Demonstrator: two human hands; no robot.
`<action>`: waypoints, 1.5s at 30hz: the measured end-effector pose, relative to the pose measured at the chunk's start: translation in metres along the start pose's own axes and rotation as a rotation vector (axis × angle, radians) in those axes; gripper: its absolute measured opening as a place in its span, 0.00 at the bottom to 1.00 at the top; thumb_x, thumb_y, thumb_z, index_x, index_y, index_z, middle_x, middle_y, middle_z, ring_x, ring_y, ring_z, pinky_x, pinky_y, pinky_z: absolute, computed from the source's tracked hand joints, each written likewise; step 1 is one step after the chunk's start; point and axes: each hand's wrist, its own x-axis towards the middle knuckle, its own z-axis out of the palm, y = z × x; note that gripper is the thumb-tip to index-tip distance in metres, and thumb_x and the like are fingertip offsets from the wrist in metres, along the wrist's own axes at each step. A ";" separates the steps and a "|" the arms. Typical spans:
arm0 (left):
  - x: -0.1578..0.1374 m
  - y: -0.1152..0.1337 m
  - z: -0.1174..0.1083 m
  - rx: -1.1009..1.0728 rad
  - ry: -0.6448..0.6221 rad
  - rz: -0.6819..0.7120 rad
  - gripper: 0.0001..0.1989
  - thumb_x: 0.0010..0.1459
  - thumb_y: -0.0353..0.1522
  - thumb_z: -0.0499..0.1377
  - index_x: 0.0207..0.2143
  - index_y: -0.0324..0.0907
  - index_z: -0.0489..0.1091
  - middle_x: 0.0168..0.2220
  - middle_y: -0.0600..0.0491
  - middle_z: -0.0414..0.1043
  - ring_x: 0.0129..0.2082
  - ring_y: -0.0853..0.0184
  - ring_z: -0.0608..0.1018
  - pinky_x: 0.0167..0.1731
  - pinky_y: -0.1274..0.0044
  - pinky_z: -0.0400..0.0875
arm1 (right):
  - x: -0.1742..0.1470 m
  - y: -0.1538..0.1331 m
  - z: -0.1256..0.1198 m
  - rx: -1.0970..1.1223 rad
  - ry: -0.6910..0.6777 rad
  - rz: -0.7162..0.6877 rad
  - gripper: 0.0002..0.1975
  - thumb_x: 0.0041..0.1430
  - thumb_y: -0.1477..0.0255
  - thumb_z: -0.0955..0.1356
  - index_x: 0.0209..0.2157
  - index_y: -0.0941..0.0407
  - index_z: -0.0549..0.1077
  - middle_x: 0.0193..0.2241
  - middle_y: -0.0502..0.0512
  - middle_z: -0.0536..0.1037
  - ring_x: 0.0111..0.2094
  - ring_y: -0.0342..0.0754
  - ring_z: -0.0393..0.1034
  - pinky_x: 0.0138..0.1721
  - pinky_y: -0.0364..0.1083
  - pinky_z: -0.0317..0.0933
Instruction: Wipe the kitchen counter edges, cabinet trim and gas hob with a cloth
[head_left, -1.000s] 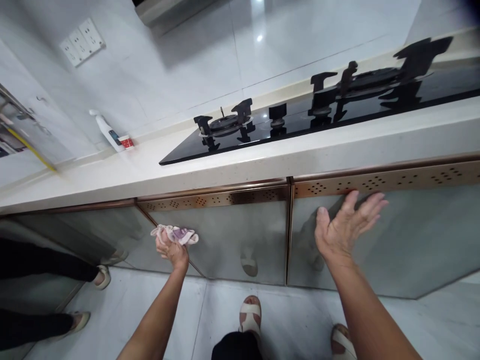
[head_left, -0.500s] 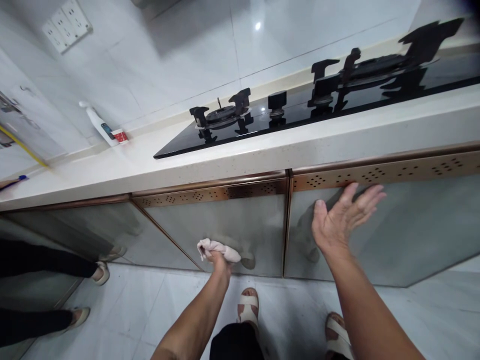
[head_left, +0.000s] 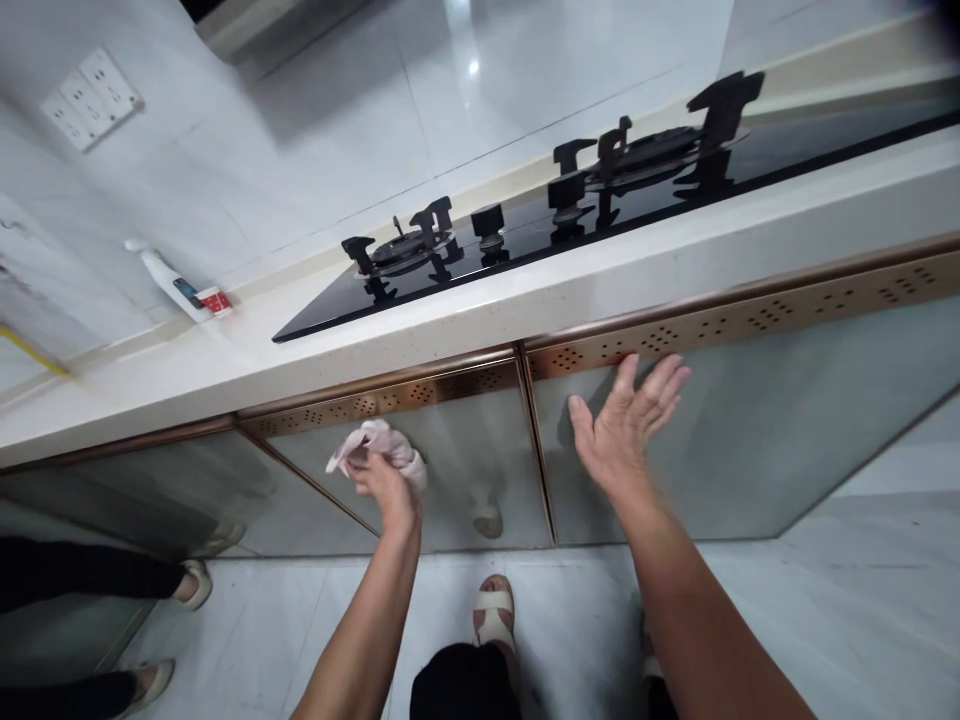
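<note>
A crumpled pale pink cloth (head_left: 379, 440) is in my left hand (head_left: 386, 490), in front of the middle cabinet door (head_left: 457, 450) below its bronze perforated strip. The fingers curl round the cloth, and part of it bunches over the hand. My right hand (head_left: 626, 425) has its fingers spread, holds nothing, and is against or just in front of the right cabinet door (head_left: 757, 420), with its fingertips near the strip's lower edge. Whether the palm touches the glass I cannot tell.
Above the doors runs a white countertop (head_left: 480, 325) with a black gas hob (head_left: 480, 255). A white bottle (head_left: 171, 283) and a small red-and-white container (head_left: 215, 301) stand at the left. Another person's sandalled foot (head_left: 196, 585) is at the far left on the tiled floor (head_left: 262, 620).
My left hand has moved up the middle door with the cloth, which now looks more bunched. The view has shifted right; my right hand remains spread at the right door.
</note>
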 end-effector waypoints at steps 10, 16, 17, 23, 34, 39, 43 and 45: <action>-0.112 0.053 0.055 0.121 -0.521 0.898 0.19 0.57 0.39 0.65 0.52 0.56 0.74 0.62 0.45 0.60 0.69 0.43 0.53 0.66 0.47 0.43 | 0.001 0.006 -0.020 0.074 -0.101 0.032 0.36 0.71 0.63 0.55 0.74 0.46 0.31 0.74 0.61 0.24 0.73 0.67 0.21 0.62 0.76 0.45; -0.144 -0.031 0.073 0.207 -0.953 0.894 0.19 0.63 0.31 0.59 0.49 0.66 0.77 0.57 0.50 0.72 0.64 0.52 0.66 0.65 0.48 0.47 | 0.003 0.004 -0.025 0.034 -0.130 0.030 0.38 0.71 0.64 0.57 0.74 0.47 0.31 0.74 0.62 0.25 0.73 0.68 0.22 0.63 0.74 0.47; -0.143 -0.044 0.072 0.238 -1.034 0.905 0.19 0.63 0.30 0.58 0.49 0.66 0.77 0.58 0.51 0.73 0.64 0.52 0.66 0.65 0.49 0.47 | 0.004 0.003 -0.025 0.033 -0.133 0.034 0.38 0.71 0.64 0.57 0.74 0.47 0.31 0.74 0.62 0.25 0.73 0.68 0.22 0.63 0.74 0.47; -0.138 -0.082 0.063 0.472 -1.339 1.052 0.21 0.63 0.24 0.55 0.50 0.58 0.76 0.60 0.49 0.71 0.63 0.57 0.66 0.64 0.55 0.53 | 0.005 0.001 -0.028 0.041 -0.144 0.028 0.39 0.71 0.63 0.59 0.74 0.49 0.32 0.73 0.63 0.23 0.73 0.68 0.20 0.64 0.74 0.45; -0.164 -0.005 0.058 0.407 -0.940 0.791 0.23 0.56 0.25 0.57 0.54 0.47 0.71 0.51 0.47 0.67 0.52 0.58 0.69 0.55 0.65 0.67 | -0.002 -0.006 -0.043 0.315 -0.020 0.186 0.26 0.69 0.60 0.59 0.64 0.54 0.63 0.61 0.67 0.62 0.64 0.58 0.57 0.62 0.64 0.57; -0.149 0.052 0.037 -0.032 -0.439 0.480 0.18 0.56 0.31 0.59 0.50 0.49 0.71 0.54 0.48 0.61 0.58 0.56 0.66 0.60 0.62 0.63 | -0.008 -0.025 -0.047 0.555 -0.383 0.193 0.28 0.63 0.56 0.67 0.60 0.54 0.68 0.52 0.63 0.69 0.55 0.56 0.66 0.58 0.59 0.61; -0.150 0.072 0.021 -0.217 -0.577 0.322 0.25 0.58 0.35 0.58 0.58 0.50 0.66 0.59 0.47 0.60 0.61 0.57 0.67 0.61 0.64 0.64 | -0.007 -0.027 -0.055 0.920 -0.772 0.224 0.36 0.55 0.57 0.73 0.63 0.52 0.66 0.55 0.58 0.73 0.54 0.52 0.69 0.57 0.54 0.64; -0.158 0.080 0.018 -0.390 -0.764 0.265 0.34 0.59 0.36 0.57 0.67 0.49 0.54 0.63 0.45 0.58 0.62 0.58 0.69 0.61 0.67 0.66 | -0.002 -0.022 -0.061 1.103 -0.801 0.339 0.35 0.55 0.57 0.74 0.62 0.53 0.66 0.53 0.57 0.76 0.51 0.51 0.72 0.53 0.51 0.67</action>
